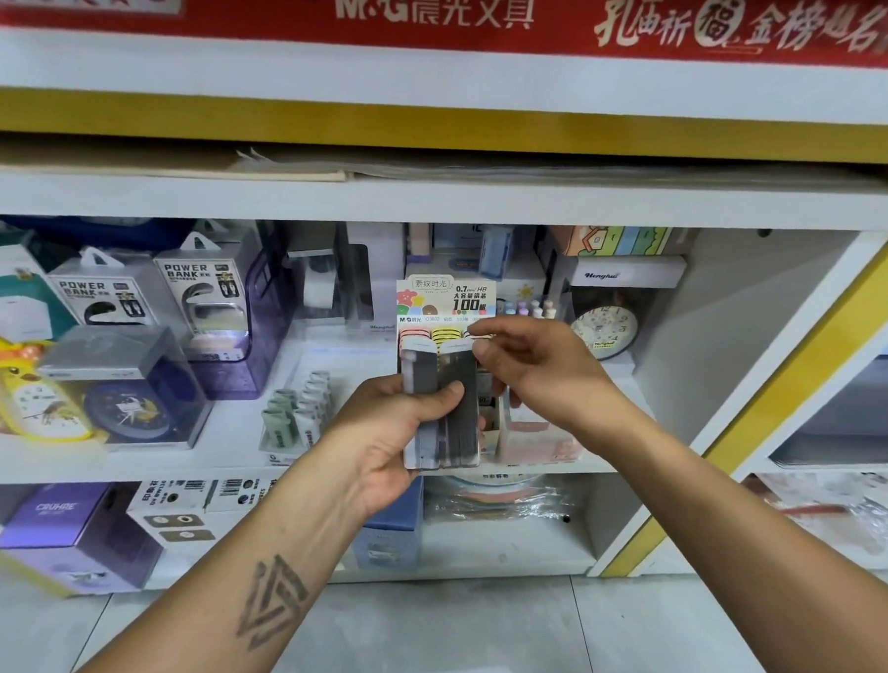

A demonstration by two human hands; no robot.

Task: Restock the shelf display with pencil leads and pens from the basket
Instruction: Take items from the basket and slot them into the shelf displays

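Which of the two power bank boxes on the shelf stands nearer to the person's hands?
The right-hand power bank box, beside the purple clear case. The other box stands further left, away from the left hand that grips the pencil lead packs.

Setting: stationery shop. Evidence: red brand banner [435, 12] reading "M&G" with Chinese characters across the top of a white, yellow-trimmed shelf unit [424, 203]. Shelves hold boxed retail stock: power bank packs [213, 291], alarm clocks [606, 330], barcoded boxes [203, 495]. Tiled floor [447, 634] below.
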